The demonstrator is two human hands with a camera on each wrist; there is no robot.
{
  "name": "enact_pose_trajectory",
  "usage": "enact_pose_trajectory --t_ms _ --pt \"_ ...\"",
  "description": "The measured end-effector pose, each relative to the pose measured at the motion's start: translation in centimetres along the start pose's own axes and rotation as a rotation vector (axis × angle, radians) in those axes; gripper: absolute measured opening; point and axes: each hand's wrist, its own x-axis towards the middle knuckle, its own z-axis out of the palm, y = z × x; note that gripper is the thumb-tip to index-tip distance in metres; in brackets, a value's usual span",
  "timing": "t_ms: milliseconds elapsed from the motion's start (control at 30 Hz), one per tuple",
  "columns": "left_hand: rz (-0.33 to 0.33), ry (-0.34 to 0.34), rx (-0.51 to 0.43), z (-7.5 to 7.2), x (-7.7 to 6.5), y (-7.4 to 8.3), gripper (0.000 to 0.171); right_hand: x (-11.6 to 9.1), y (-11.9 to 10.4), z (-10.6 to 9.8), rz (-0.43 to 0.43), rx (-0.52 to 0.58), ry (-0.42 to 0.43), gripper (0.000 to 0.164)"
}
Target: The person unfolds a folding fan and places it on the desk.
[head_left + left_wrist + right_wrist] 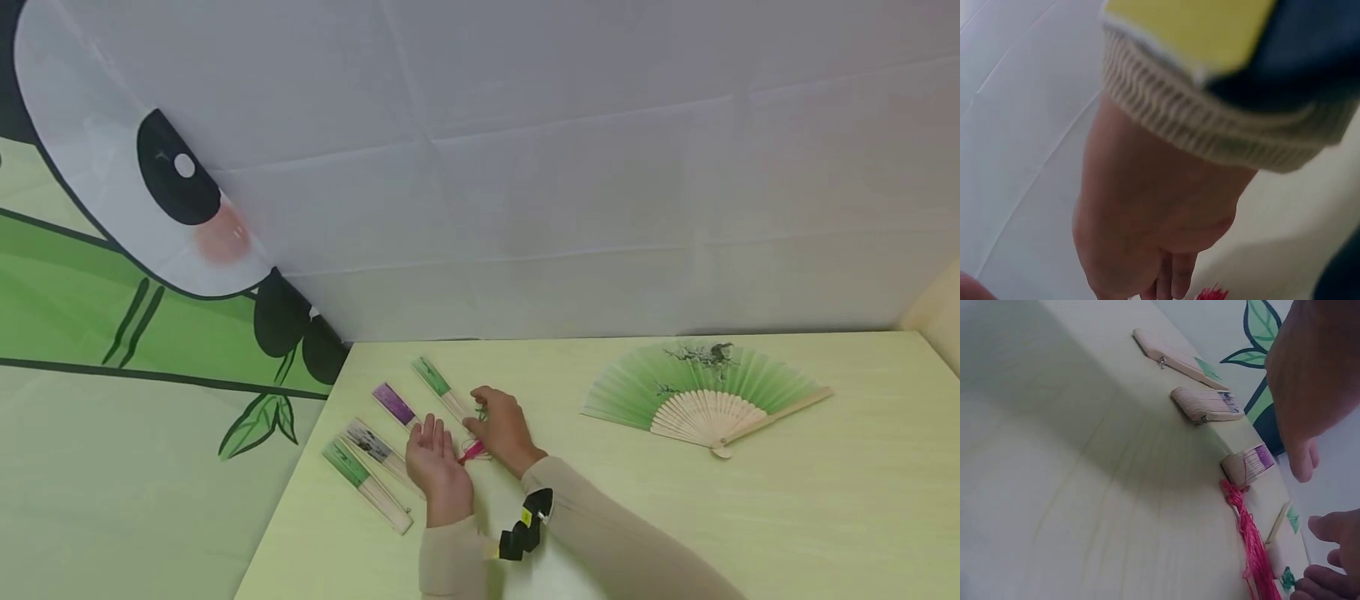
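Note:
Two folded fans lie nearest the hands: a green one (431,377) at the back and a purple one (394,404) before it. Over the purple fan's lower end, my left hand (441,473) is held palm up, its fingers extended and nothing in them. My right hand (507,425) reaches to the green fan's handle end, thumb and fingers apart. A green tassel (1287,578) shows right at its fingertips in the right wrist view. The purple fan's pink tassel (1254,544) trails on the table between the hands. In the left wrist view, its end shows beside my fingers.
Nearer the table's left edge lie a folded fan with a black-and-white print (367,440) and another green folded fan (345,462). A spread green fan (705,387) lies at the right. Behind the table (825,500) hangs a printed cloth (525,208).

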Motion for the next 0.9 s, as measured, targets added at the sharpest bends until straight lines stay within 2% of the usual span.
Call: enact_pose_trajectory --t_ms 167,333,467,533,667,900 --pt "-0.017 0.001 -0.014 -0.3 0.3 0.5 0.051 0.5 -0.3 0.8 0.003 -0.061 -0.02 0.043" --pt "-0.042 0.0 -0.03 -0.6 0.8 0.9 0.052 0.7 -0.2 1.3 -0.056 -0.134 -0.004 0.042" --pt "-0.078 -0.038 0.013 -0.7 1.1 0.8 0.054 0.7 0.0 1.5 -0.118 -0.175 0.007 0.041" --pt "-0.092 -0.058 0.05 -0.8 1.3 0.7 0.054 0.8 0.1 1.5 -0.122 -0.184 0.001 0.041" --pt "-0.106 -0.087 0.121 -0.9 1.5 0.4 0.056 1.0 0.1 1.3 -0.048 -0.16 -0.043 0.039" --pt "-0.117 -0.141 0.218 -1.0 1.5 -0.2 0.058 0.6 0.4 0.3 0.102 -0.063 -0.098 0.024"
